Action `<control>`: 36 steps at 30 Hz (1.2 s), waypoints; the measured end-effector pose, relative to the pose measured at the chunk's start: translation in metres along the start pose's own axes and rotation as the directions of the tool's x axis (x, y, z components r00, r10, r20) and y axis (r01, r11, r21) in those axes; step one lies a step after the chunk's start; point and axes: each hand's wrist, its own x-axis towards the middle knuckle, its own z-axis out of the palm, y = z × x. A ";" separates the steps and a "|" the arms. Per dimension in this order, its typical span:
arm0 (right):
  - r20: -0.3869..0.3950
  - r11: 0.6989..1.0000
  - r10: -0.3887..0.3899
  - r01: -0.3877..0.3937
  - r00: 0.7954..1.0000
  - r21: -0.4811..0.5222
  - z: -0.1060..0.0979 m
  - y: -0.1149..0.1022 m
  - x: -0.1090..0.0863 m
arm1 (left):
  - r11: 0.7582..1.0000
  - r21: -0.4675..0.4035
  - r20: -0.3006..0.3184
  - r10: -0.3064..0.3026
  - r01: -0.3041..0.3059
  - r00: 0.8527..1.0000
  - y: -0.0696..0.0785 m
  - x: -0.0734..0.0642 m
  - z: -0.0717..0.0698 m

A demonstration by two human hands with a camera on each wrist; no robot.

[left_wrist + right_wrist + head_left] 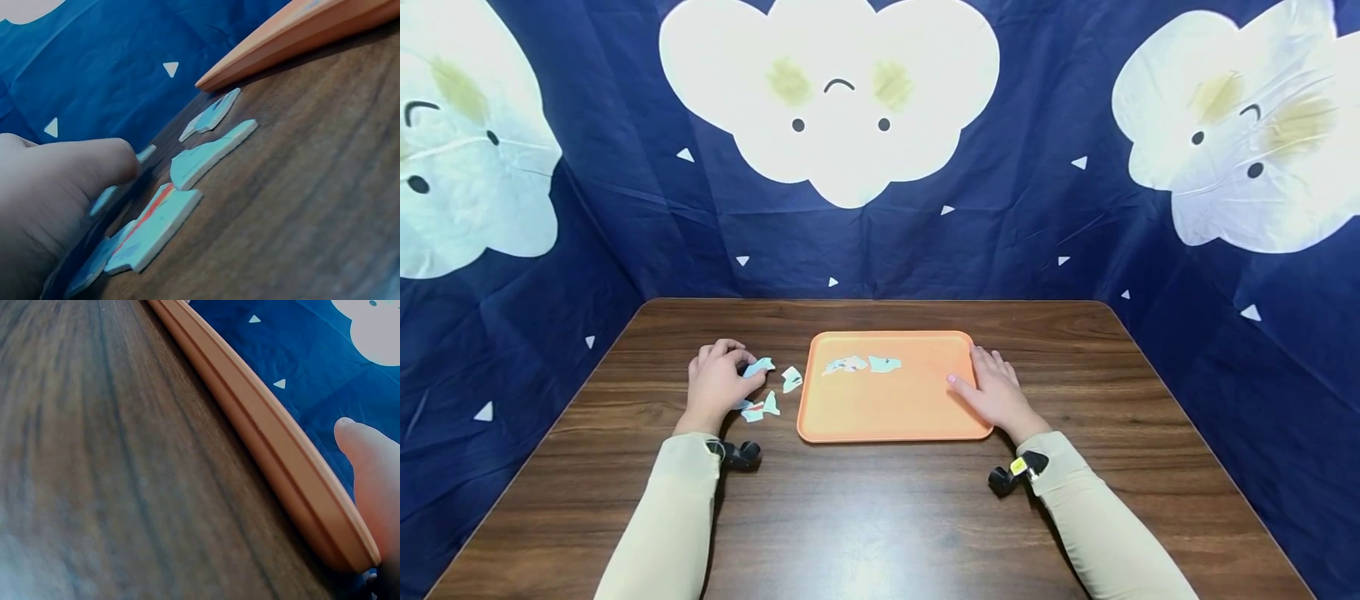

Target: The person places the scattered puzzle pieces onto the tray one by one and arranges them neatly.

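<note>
At the left of the table my left hand [718, 383] has its thumb and fingertips at a light-blue flat puzzle piece [760, 366], pinching it between them. In the left wrist view the thumb [106, 164] covers the middle of that piece. Close by lie more irregular pieces: a pale one [772, 403], one with a red stripe [153, 228], and one [792, 380] near the tray. My right hand [1000, 392] rests at the right edge of the orange tray [895, 417], fingers straight along its outside and thumb over the rim.
On the tray, towards its back left, lie a patterned patch of puzzle pieces [846, 364] and a light-blue piece [884, 364]. The brown wooden table [865, 517] meets a dark blue cloth [865, 250] with cloud faces at the back and sides.
</note>
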 end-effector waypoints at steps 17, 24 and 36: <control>-0.008 1.000 -0.006 0.006 1.000 -0.010 -0.001 -0.002 0.000 | 0.997 -0.054 -0.026 0.050 -0.051 0.998 0.029 0.000 0.006; 0.000 1.000 0.003 -0.003 1.000 0.000 0.000 -0.001 0.000 | 0.995 -0.064 -0.020 0.076 -0.077 0.997 0.045 0.002 0.011; 0.007 1.000 0.006 -0.006 1.000 0.012 0.001 0.001 -0.001 | 0.988 -0.080 -0.017 0.128 -0.129 0.992 0.076 0.005 0.017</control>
